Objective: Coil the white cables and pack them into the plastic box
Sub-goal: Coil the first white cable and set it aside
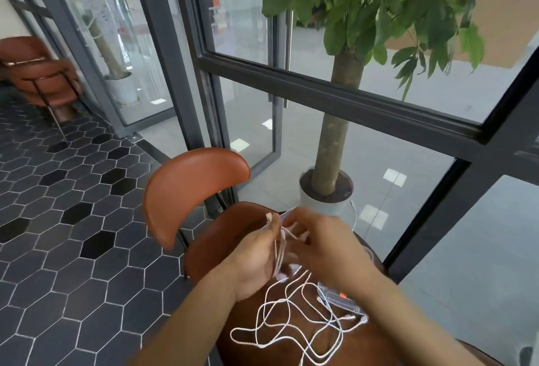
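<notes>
Brown table point(373, 348) beside glass wall point(379, 138) | left hand point(256, 260) curled round bunched white cables point(279, 249) above far edge | right hand point(323, 246) pinches strands | loose lengths mid-table | plastic box point(341, 298) near right edge

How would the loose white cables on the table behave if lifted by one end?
Probably floppy: the white cables lie in loose, wandering loops on the table. Likely to snag, since strands cross each other repeatedly. Probably light: thin strands hang limp from the left hand.

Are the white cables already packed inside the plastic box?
No, the white cables lie loose across the table beside the plastic box.
</notes>
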{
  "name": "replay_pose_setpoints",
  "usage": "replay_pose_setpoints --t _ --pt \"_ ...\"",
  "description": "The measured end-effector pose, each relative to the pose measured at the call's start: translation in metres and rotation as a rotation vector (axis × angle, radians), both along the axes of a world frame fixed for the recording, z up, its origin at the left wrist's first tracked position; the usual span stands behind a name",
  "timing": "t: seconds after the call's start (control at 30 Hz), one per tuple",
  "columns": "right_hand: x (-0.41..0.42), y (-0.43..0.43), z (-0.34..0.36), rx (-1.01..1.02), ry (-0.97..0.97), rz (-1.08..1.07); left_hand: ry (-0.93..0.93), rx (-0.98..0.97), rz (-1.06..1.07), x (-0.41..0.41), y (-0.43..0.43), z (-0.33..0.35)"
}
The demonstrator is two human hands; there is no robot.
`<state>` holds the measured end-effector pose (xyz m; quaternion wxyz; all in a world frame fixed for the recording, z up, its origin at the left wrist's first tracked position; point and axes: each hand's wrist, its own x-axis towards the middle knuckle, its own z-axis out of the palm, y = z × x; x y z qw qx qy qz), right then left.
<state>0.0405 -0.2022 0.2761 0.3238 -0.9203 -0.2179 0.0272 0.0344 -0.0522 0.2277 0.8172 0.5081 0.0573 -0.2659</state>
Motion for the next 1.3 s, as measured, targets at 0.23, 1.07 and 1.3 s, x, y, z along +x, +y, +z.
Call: replay_pose_setpoints --t 0.23,1.07,1.3 --pt "-0.046 0.000 -0.060 0.240 0.021 -0.061 0.014 -0.290 0.450 0.019 0.004 0.009" --pt "0.024 -0.022 0.006 0.028 0.026 -0.028 -0.115 0.124 -0.162 0.008 -0.003 0.020" --pt "-0.028 -0.009 -0.025 0.266 0.013 -0.110 -0.079 -0.168 0.159 0.016 -0.008 0.017"
